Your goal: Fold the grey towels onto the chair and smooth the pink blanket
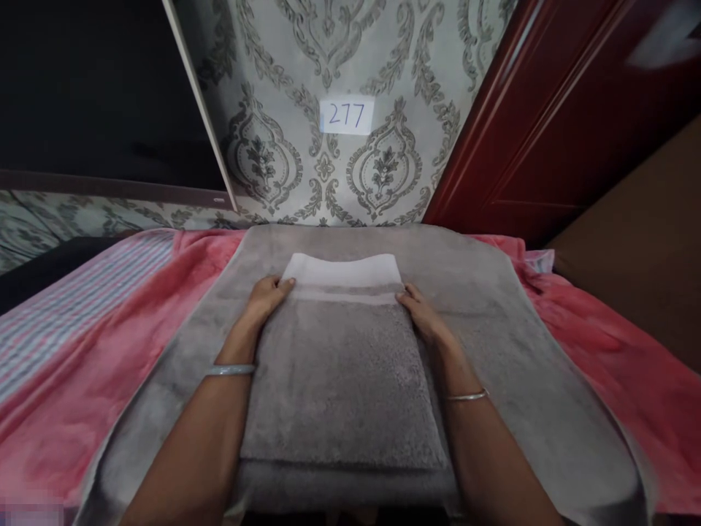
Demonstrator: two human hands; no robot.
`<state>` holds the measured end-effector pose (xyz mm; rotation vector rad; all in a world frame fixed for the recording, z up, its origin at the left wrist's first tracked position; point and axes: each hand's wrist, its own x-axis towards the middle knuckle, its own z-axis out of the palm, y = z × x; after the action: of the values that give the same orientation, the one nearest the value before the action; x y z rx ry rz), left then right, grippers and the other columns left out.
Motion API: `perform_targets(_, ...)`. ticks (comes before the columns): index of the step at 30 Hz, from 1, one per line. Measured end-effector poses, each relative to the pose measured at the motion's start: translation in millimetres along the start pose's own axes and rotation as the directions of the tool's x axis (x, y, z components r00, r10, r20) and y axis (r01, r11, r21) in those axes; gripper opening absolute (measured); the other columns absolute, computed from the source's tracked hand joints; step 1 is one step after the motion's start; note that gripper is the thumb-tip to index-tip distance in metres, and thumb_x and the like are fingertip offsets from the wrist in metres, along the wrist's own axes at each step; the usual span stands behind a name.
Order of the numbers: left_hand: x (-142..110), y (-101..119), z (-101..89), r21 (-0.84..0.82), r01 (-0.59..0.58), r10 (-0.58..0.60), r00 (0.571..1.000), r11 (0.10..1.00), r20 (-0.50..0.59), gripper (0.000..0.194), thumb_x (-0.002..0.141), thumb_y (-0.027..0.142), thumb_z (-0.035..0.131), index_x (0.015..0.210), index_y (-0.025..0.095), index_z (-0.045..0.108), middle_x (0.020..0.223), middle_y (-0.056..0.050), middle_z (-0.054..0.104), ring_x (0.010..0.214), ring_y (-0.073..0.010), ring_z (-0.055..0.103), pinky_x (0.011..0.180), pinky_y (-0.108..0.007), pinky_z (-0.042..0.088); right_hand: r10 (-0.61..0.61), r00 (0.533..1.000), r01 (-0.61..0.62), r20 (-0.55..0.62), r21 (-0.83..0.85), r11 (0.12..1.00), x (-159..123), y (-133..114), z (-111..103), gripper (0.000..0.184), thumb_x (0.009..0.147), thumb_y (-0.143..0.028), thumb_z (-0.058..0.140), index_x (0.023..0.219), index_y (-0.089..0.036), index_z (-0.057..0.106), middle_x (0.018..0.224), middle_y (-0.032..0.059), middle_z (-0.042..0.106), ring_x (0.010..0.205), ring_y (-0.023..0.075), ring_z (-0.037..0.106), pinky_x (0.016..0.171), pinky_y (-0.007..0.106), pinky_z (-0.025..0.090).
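A folded grey towel (339, 380) with a white band at its far end lies on top of a larger grey towel (515, 329) spread flat. My left hand (266, 298) rests on the folded towel's far left corner, fingers curled at its edge. My right hand (421, 313) lies along the far right edge, its fingers pressed against the side. Both wrists wear thin bangles.
The towels lie on a pink blanket (602, 343), with a striped cloth (82, 292) at the left. Behind stand a patterned wall with a paper label reading 277 (347, 115), a dark screen (93, 95) at left and a red-brown door (558, 124) at right.
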<state>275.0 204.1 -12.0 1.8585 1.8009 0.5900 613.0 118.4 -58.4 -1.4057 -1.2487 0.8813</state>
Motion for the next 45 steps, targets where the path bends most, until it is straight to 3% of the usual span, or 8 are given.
perform_targets(7, -10, 14, 4.3, 0.243, 0.002, 0.032, 0.99, 0.97, -0.136, 0.041, 0.094, 0.037, 0.048, 0.118, 0.011, 0.067, 0.11, -0.016, 0.074, 0.106, -0.0292, 0.068, 0.085, -0.031, 0.05, -0.066, 0.985, 0.043, -0.16, -0.143, 0.989, 1, 6, 12, 0.043, 0.074, -0.043, 0.056, 0.11, -0.02, 0.058, 0.083, 0.0042, 0.068, 0.078, 0.0234, 0.062, 0.073, 0.033, 0.048)
perform_targets(12, -11, 14, 4.4, 0.303, 0.058, -0.033, 0.996, 0.951, -0.085, 0.041, 0.095, 0.038, 0.048, 0.119, 0.011, 0.067, 0.119, -0.019, 0.072, 0.112, -0.0321, 0.066, 0.086, -0.034, 0.05, -0.046, 0.979, -0.005, -0.198, -0.253, 0.967, 2, 6, 13, 0.035, 0.072, -0.037, 0.056, 0.102, -0.019, 0.061, 0.082, 0.0051, 0.069, 0.079, 0.0242, 0.063, 0.078, 0.036, 0.049)
perform_targets(22, 1, 1, 3.0, 0.048, 0.014, -0.005, 0.984, 0.999, -0.179, 0.045, 0.095, 0.035, 0.033, 0.088, 0.013, 0.071, 0.086, -0.009, 0.073, 0.089, -0.0251, 0.067, 0.073, -0.029, 0.047, -0.066, 0.979, 0.045, -0.191, -0.109, 0.993, 7, 4, 12, 0.041, 0.084, -0.052, 0.047, 0.091, -0.019, 0.07, 0.092, 0.0071, 0.073, 0.092, 0.0254, 0.064, 0.083, 0.033, 0.05)
perform_targets(26, 3, -1, 2.7, -0.048, -0.025, 0.023, 0.998, 0.999, -0.059, 0.044, 0.093, 0.043, 0.041, 0.089, 0.013, 0.072, 0.084, -0.008, 0.072, 0.085, -0.0253, 0.067, 0.067, -0.028, 0.046, -0.056, 0.986, 0.041, -0.158, -0.096, 0.995, 14, 3, 12, 0.038, 0.083, -0.048, 0.05, 0.092, -0.019, 0.072, 0.092, 0.0076, 0.073, 0.093, 0.0257, 0.065, 0.082, 0.033, 0.051)
perform_targets(30, 0, 4, 4.2, 0.133, -0.034, 0.044, 0.996, 0.991, -0.072, 0.04, 0.091, 0.041, 0.049, 0.106, 0.011, 0.072, 0.099, -0.013, 0.075, 0.095, -0.028, 0.068, 0.073, -0.03, 0.048, -0.023, 0.996, 0.009, -0.08, -0.171, 0.985, 18, 3, 13, 0.032, 0.08, -0.042, 0.054, 0.088, -0.018, 0.074, 0.086, 0.0074, 0.073, 0.085, 0.0268, 0.066, 0.077, 0.035, 0.05)
perform_targets(36, -13, 14, 3.6, 0.335, 0.038, 0.048, 0.969, 0.942, -0.243, 0.045, 0.1, 0.042, 0.04, 0.124, 0.013, 0.065, 0.107, -0.017, 0.074, 0.103, -0.0302, 0.068, 0.079, -0.033, 0.049, -0.229, 0.941, 0.125, -0.25, -0.372, 0.92, 17, -1, 20, 0.041, 0.083, -0.038, 0.054, 0.112, -0.016, 0.073, 0.097, 0.0105, 0.074, 0.089, 0.0265, 0.064, 0.081, 0.035, 0.049)
perform_targets(40, -13, 16, 3.2, 0.389, 0.07, -0.018, 0.991, 0.919, -0.136, 0.043, 0.1, 0.042, 0.041, 0.12, 0.013, 0.067, 0.114, -0.02, 0.073, 0.108, -0.0334, 0.067, 0.082, -0.036, 0.049, -0.14, 0.957, 0.018, -0.252, -0.433, 0.901, 19, 1, 22, 0.035, 0.081, -0.035, 0.057, 0.103, -0.015, 0.074, 0.092, 0.0111, 0.075, 0.084, 0.0263, 0.063, 0.079, 0.035, 0.05)
perform_targets(45, -8, 12, -0.2, 0.379, 0.03, 0.004, 0.996, 0.925, -0.089, 0.047, 0.098, 0.046, 0.042, 0.119, 0.013, 0.068, 0.114, -0.016, 0.073, 0.107, -0.031, 0.067, 0.08, -0.033, 0.049, -0.122, 0.973, 0.059, -0.194, -0.304, 0.951, 18, 3, 14, 0.035, 0.087, -0.043, 0.053, 0.097, -0.018, 0.075, 0.096, 0.0082, 0.075, 0.09, 0.026, 0.065, 0.083, 0.035, 0.05)
